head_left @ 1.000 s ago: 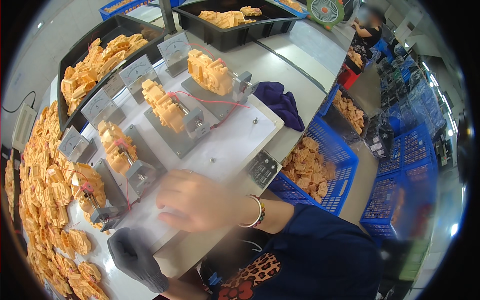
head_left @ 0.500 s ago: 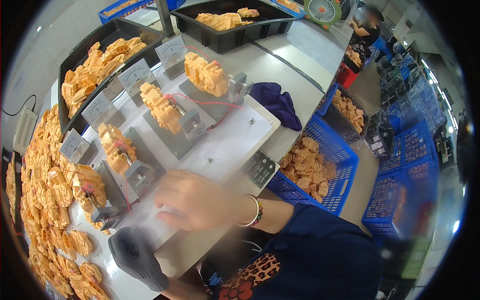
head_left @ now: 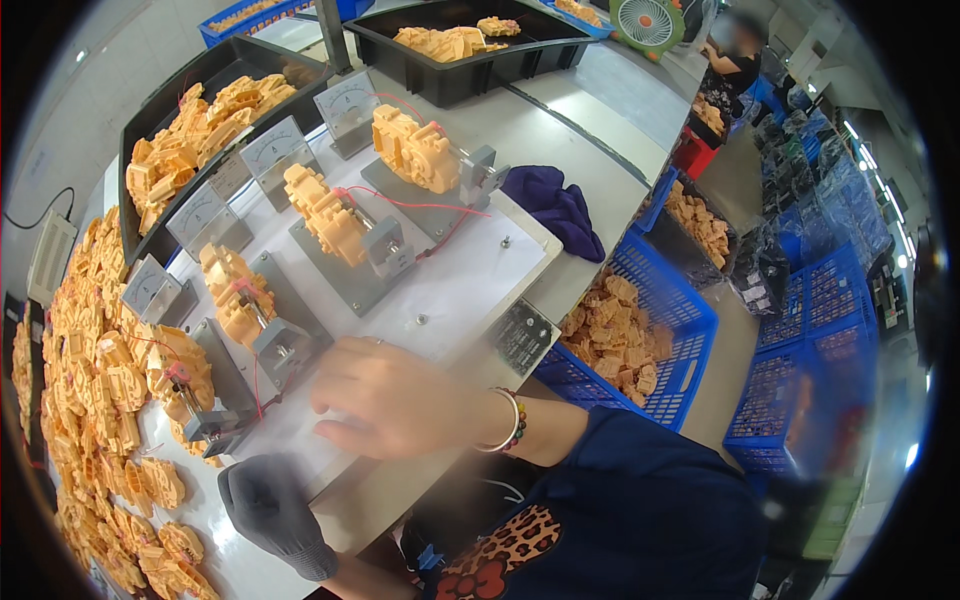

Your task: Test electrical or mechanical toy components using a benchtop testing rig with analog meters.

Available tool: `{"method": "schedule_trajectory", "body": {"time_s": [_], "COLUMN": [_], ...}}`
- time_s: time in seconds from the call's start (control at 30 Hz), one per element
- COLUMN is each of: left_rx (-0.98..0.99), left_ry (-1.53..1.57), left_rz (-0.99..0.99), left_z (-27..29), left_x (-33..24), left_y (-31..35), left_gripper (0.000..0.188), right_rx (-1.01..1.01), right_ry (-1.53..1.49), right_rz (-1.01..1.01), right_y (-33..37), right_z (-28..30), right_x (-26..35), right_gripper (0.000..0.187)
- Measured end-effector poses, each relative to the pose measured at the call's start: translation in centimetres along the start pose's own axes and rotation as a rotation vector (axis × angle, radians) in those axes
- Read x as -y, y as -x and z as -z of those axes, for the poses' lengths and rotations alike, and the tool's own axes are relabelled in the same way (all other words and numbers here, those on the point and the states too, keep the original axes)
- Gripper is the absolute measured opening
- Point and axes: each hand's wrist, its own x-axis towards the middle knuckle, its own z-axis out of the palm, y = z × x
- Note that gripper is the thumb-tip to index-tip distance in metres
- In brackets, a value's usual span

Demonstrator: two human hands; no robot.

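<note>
My left hand (head_left: 275, 515), in a dark grey knit glove, is curled closed at the table's near edge, with nothing showing from it. Beside it my bare right hand (head_left: 395, 400) rests on the white board, loosely bent, thumb apart from the fingers; nothing shows between them. Past the hands, several grey metal test fixtures (head_left: 335, 265) stand in a slanting row. Each bears a yellow plastic gearbox-like part; the nearest part (head_left: 180, 375) and the second (head_left: 235, 295) are closest to my hands. Red wires (head_left: 430, 206) run between them. Behind stand analog panel meters (head_left: 152, 290).
Loose yellow parts (head_left: 100, 390) are heaped along the left. Black trays (head_left: 470, 75) of parts stand at the back. A purple cloth (head_left: 555, 212) lies by the board. On the right, a blue crate (head_left: 690, 345) holds more parts. Another person (head_left: 735, 70) sits far off beside a green fan (head_left: 645, 22).
The whole view has shifted very slightly. Both hands keep their places and poses, and the parts on the fixtures stay as they were.
</note>
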Motion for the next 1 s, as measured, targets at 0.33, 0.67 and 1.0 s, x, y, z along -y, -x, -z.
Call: {"method": "schedule_trajectory", "body": {"time_s": [0.33, 0.67, 1.0], "left_rx": [0.010, 0.013, 0.021], "left_ry": [0.006, 0.002, 0.002], "left_rz": [0.024, -0.005, 0.014], "left_z": [0.08, 0.06, 0.09], "left_x": [-0.15, 0.07, -0.04], "left_y": [0.05, 0.06, 0.09], "left_gripper": [0.009, 0.008, 0.008], "right_rx": [0.008, -0.027, 0.025], "right_ry": [-0.004, 0.020, 0.015], "right_rz": [-0.008, 0.034, -0.009], "right_y": [-0.03, -0.09, -0.05], "right_z": [0.03, -0.14, 0.12], "right_x": [0.04, -0.12, 0.12], "right_gripper": [0.019, 0.018, 0.019]}}
